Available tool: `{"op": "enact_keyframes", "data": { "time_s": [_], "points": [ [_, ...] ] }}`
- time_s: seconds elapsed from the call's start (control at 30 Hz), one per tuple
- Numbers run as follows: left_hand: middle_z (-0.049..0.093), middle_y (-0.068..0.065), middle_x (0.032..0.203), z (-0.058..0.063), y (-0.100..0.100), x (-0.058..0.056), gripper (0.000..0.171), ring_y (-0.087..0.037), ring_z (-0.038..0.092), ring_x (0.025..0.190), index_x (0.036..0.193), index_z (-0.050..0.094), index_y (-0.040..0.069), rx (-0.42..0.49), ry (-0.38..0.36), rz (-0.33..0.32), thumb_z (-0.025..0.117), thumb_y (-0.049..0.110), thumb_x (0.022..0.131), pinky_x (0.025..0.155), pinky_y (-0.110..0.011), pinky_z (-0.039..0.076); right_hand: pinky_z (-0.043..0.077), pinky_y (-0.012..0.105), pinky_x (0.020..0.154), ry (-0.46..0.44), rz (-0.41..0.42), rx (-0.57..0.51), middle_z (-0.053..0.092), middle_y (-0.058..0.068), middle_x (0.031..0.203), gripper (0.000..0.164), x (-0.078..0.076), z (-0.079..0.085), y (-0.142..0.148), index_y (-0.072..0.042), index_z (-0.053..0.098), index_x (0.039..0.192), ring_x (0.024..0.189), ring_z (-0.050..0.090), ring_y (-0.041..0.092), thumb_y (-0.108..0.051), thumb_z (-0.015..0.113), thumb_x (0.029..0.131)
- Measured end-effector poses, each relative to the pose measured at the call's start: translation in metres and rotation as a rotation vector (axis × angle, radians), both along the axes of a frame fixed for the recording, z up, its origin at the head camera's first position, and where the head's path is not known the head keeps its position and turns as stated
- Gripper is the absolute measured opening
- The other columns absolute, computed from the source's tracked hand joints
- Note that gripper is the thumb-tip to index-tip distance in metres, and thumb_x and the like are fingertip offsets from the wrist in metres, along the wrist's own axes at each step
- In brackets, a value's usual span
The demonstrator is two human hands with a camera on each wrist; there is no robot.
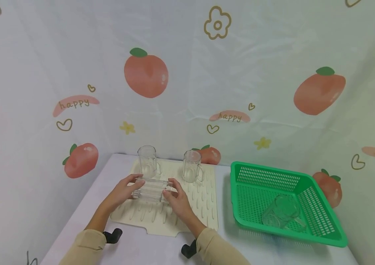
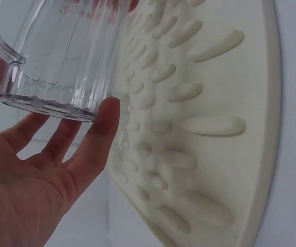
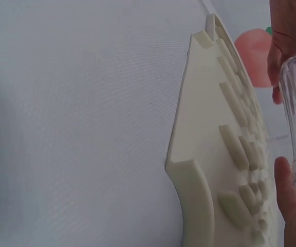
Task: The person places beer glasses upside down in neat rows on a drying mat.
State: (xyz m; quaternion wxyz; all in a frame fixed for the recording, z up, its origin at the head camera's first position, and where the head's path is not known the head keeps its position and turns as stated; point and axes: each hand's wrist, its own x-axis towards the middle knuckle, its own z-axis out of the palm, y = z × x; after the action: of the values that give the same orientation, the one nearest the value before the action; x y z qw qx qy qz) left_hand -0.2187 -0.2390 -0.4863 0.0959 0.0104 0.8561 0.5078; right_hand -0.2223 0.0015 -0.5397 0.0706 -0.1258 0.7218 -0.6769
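Observation:
A clear glass mug point(image 1: 151, 189) lies sideways in the air between both hands, over the cream ridged drying mat point(image 1: 161, 217). My left hand point(image 1: 122, 191) grips its thick base end; in the left wrist view the fingers point(image 2: 99, 131) curl round the bottom edge, and the handle shows at upper left. At the other end, my right hand point(image 1: 178, 200) holds the mug near its rim, thumb on the near side. Behind them, two similar clear mugs, a left mug point(image 1: 147, 162) and a right mug point(image 1: 192, 167), stand upright on the mat, handles to the right.
To the right stands a green perforated plastic basket point(image 1: 237, 206) with another clear mug point(image 1: 280, 211) lying tilted inside. A white cloth point(image 1: 187, 121) printed with fruit hangs behind the white table point(image 1: 128, 244). The mat has a notched front edge.

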Motion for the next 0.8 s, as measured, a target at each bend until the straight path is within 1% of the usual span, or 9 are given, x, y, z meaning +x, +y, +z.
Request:
{"op": "enact_keyframes", "data": {
  "time_s": [0.13, 0.2, 0.27, 0.37, 0.47, 0.53, 0.63, 0.7, 0.8],
  "points": [
    [0.052, -0.024, 0.144, 0.002, -0.001, -0.001, 0.066, -0.039, 0.058, 0.126, 0.15, 0.047, 0.008, -0.039, 0.018, 0.032, 0.059, 0.05, 0.101, 0.084, -0.041, 0.062, 0.057, 0.045, 0.1, -0.012, 0.001, 0.071, 0.05, 0.012, 0.152, 0.053, 0.003, 0.002, 0.001, -0.026, 0.043, 0.152, 0.131, 0.061, 0.034, -0.036, 0.061, 0.102],
    [0.053, -0.024, 0.143, 0.004, -0.001, -0.001, 0.065, -0.038, 0.06, 0.123, 0.147, 0.05, 0.009, -0.07, 0.036, 0.047, 0.06, 0.052, 0.1, 0.082, -0.039, 0.062, 0.055, 0.047, 0.103, 0.005, -0.005, 0.123, 0.049, 0.012, 0.154, 0.058, 0.004, 0.003, 0.002, -0.025, 0.04, 0.155, 0.134, 0.059, 0.035, -0.04, 0.06, 0.102],
    [0.054, -0.024, 0.142, 0.007, -0.001, -0.001, 0.065, -0.037, 0.062, 0.12, 0.145, 0.052, 0.009, -0.103, 0.059, 0.054, 0.06, 0.054, 0.099, 0.08, -0.037, 0.062, 0.054, 0.047, 0.106, 0.047, -0.008, 0.163, 0.049, 0.014, 0.155, 0.061, 0.006, 0.005, 0.003, -0.022, 0.038, 0.157, 0.137, 0.056, 0.037, -0.041, 0.059, 0.103],
    [0.056, -0.022, 0.141, 0.011, -0.001, -0.002, 0.065, -0.035, 0.064, 0.117, 0.143, 0.055, 0.012, -0.123, 0.083, 0.066, 0.061, 0.057, 0.097, 0.077, -0.034, 0.061, 0.052, 0.045, 0.108, 0.165, -0.007, 0.197, 0.049, 0.017, 0.153, 0.061, 0.008, 0.01, 0.005, -0.013, 0.039, 0.157, 0.139, 0.053, 0.039, -0.036, 0.059, 0.104],
    [0.056, -0.022, 0.14, 0.013, -0.003, -0.003, 0.064, -0.034, 0.064, 0.117, 0.142, 0.056, 0.013, -0.126, 0.094, 0.069, 0.059, 0.059, 0.097, 0.075, -0.033, 0.061, 0.051, 0.043, 0.11, 0.309, -0.005, 0.236, 0.052, 0.017, 0.149, 0.054, 0.008, 0.017, 0.006, -0.008, 0.044, 0.153, 0.139, 0.052, 0.037, -0.03, 0.058, 0.105],
    [0.056, -0.021, 0.141, 0.014, -0.003, -0.003, 0.065, -0.033, 0.064, 0.117, 0.141, 0.056, 0.014, -0.119, 0.086, 0.078, 0.059, 0.061, 0.096, 0.074, -0.032, 0.061, 0.051, 0.043, 0.11, 0.396, -0.015, 0.275, 0.055, 0.015, 0.145, 0.049, 0.009, 0.022, 0.007, -0.008, 0.049, 0.149, 0.137, 0.054, 0.033, -0.029, 0.058, 0.105],
    [0.056, -0.022, 0.139, 0.015, -0.005, -0.004, 0.066, -0.032, 0.065, 0.113, 0.139, 0.057, 0.013, -0.108, 0.072, 0.085, 0.059, 0.063, 0.095, 0.073, -0.033, 0.062, 0.051, 0.044, 0.109, 0.479, -0.019, 0.319, 0.062, 0.01, 0.139, 0.043, 0.012, 0.032, 0.008, -0.01, 0.057, 0.142, 0.134, 0.058, 0.027, -0.029, 0.059, 0.104],
    [0.057, -0.021, 0.137, 0.015, -0.005, -0.004, 0.065, -0.03, 0.065, 0.109, 0.136, 0.058, 0.012, -0.106, 0.064, 0.096, 0.06, 0.063, 0.095, 0.071, -0.033, 0.062, 0.052, 0.044, 0.107, 0.539, -0.007, 0.336, 0.065, 0.008, 0.133, 0.039, 0.015, 0.038, 0.008, -0.009, 0.061, 0.137, 0.13, 0.061, 0.025, -0.028, 0.061, 0.103],
    [0.058, -0.021, 0.132, 0.016, -0.006, -0.004, 0.064, -0.026, 0.065, 0.1, 0.132, 0.059, 0.011, -0.11, 0.058, 0.115, 0.061, 0.063, 0.094, 0.069, -0.033, 0.062, 0.055, 0.041, 0.102, 0.654, 0.025, 0.369, 0.07, 0.006, 0.123, 0.034, 0.018, 0.044, 0.006, -0.009, 0.064, 0.132, 0.121, 0.064, 0.023, -0.024, 0.063, 0.102]
  ]
}}
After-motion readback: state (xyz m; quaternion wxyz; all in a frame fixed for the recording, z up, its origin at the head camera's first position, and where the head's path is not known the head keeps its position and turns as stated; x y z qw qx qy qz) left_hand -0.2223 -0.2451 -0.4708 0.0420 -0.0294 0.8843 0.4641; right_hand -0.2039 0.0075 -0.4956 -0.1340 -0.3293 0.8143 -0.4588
